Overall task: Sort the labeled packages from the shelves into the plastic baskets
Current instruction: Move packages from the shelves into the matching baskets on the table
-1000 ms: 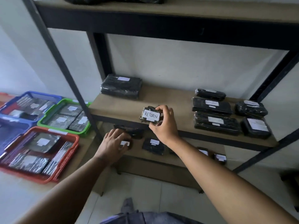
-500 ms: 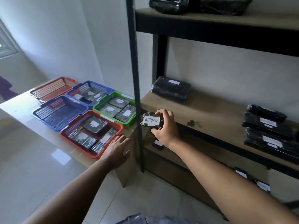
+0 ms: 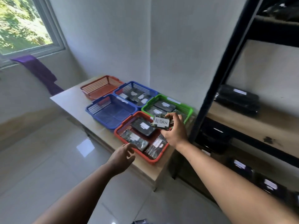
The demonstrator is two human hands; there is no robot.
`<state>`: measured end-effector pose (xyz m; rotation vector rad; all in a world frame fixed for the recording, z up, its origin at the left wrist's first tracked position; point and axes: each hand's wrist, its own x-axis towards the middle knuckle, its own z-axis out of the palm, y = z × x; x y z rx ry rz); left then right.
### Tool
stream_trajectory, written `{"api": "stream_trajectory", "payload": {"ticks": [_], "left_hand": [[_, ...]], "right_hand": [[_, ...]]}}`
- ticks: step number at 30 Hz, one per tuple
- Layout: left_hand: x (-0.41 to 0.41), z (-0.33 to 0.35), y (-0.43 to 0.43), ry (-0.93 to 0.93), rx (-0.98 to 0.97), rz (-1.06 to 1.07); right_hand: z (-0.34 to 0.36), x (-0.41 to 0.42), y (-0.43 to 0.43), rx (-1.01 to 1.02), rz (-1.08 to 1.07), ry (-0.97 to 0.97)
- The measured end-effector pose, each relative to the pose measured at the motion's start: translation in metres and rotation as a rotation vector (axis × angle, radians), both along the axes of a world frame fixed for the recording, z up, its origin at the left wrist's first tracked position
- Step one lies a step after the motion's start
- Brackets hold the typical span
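Note:
My right hand (image 3: 175, 132) pinches a small dark package with a white label reading RETURN (image 3: 161, 122), held above the near red basket (image 3: 119, 135). That basket holds several labelled dark packages. My left hand (image 3: 121, 157) hovers with relaxed fingers by the red basket's front rim, holding nothing. The green basket (image 3: 188, 109) and the far blue basket (image 3: 151, 90) also hold packages. The near blue basket (image 3: 111, 113) and the far red basket (image 3: 100, 88) look empty.
The baskets sit on a low pale table (image 3: 71, 101) against the white wall. At right stands a black-framed shelf unit (image 3: 208, 94) with more dark packages (image 3: 237, 99) on its boards. A purple cloth (image 3: 40, 70) hangs under the window. Shiny floor tiles lie below.
My view has swung left from the shelf to the baskets. My right hand carried the RETURN package off the shelf to above the near red basket. My left hand left the lower shelf and moved to that basket's front.

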<state>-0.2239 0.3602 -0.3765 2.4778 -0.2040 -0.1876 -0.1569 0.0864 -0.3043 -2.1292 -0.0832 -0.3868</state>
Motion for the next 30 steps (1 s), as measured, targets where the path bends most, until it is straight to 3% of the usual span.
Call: {"api": "stream_trajectory", "payload": {"ticks": [6,11,18,30], "left_hand": [[0.02,-0.006,0.071,0.103,-0.279,0.281],[0.039,-0.018,0.093,0.18,-0.465,0.383],[0.093,-0.024,0.128,0.244,-0.488,0.42],[0.264,0.021,0.19,0.298,-0.431,0.422]], "right_hand": [[-0.009,0.011,0.088,-0.004,0.048,0.08],[-0.021,0.03,0.123,-0.059,0.128,0.126],[-0.037,0.093,0.173,-0.052,0.156,0.136],[-0.037,0.236,0.226,-0.03,0.209,0.188]]}}
